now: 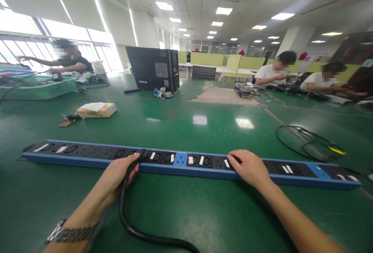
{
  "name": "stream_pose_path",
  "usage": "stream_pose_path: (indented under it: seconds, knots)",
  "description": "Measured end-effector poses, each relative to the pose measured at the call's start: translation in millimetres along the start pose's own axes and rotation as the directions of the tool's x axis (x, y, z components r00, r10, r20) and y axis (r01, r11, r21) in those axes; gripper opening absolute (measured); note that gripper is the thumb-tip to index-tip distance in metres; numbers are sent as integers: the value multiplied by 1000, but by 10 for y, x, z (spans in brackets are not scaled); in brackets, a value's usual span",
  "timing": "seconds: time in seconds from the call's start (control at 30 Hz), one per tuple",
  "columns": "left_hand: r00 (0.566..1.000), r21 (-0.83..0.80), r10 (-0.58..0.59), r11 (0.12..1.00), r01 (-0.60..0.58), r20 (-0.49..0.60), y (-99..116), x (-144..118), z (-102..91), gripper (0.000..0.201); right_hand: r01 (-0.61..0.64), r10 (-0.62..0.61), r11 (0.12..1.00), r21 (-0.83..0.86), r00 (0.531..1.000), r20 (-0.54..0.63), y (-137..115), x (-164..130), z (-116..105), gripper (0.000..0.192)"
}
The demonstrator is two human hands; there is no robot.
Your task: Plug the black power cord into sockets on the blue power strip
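A long blue power strip (180, 160) with black sockets lies across the green surface in front of me. My left hand (118, 175) grips the plug end of a thick black cable (131, 227), with the plug at a socket left of the strip's middle. The cable curves down toward me and off the bottom edge. My right hand (249, 167) rests on top of the strip right of its middle, fingers curled over a socket, pressing it down.
A coiled black cable (309, 142) lies at the right. A cardboard packet (96, 110) and a black computer case (153, 68) sit farther back. A green basket (37, 88) stands far left. Three people work at the far edges.
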State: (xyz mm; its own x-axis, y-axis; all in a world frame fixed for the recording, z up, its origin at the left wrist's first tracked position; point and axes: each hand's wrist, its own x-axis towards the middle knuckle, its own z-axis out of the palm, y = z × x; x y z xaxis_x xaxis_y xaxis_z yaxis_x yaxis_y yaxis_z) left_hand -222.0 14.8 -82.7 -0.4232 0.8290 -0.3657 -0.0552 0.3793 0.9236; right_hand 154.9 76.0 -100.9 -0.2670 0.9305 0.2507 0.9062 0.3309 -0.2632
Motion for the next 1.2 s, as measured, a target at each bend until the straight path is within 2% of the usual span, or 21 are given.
stream_pose_path:
  seconds: [0.3, 0.5, 0.57, 0.67, 0.73, 0.87, 1.03, 1.2]
  knots:
    - [990, -58, 134, 990, -131, 47, -69, -15, 18, 41, 1, -1, 1000, -3, 1000, -25, -8, -11, -2, 35]
    - [993, -143, 101, 985, -92, 62, -82, -18, 10, 40, 5, -5, 1000, 7, 1000, -25, 13, 5, 6, 36]
    - [992, -250, 110, 964, -90, 69, -23, -56, -15, 38, 0, 0, 1000, 8, 1000, -18, 17, 8, 8, 36]
    - [975, -435, 221, 880, -193, 16, 170, -157, -137, 29, -3, 3, 1000, 8, 1000, -8, 21, 5, 8, 36]
    - [966, -466, 256, 852, -240, -28, 328, -221, -265, 28, -3, 3, 1000, 7, 1000, -8, 23, 3, 6, 36]
    - [974, -354, 193, 908, -222, -118, 508, -220, -558, 32, -1, 1, 1000, 3, 1000, -4, 31, 5, 6, 37]
    - [980, -135, 105, 982, -129, -171, 451, 13, -916, 25, 13, -13, 1000, 8, 1000, -19, 39, 11, 16, 38]
    - [952, 11, 147, 989, -149, -268, 442, 188, -1186, 24, -2, 2, 1000, 12, 1000, -2, 32, 8, 19, 37]
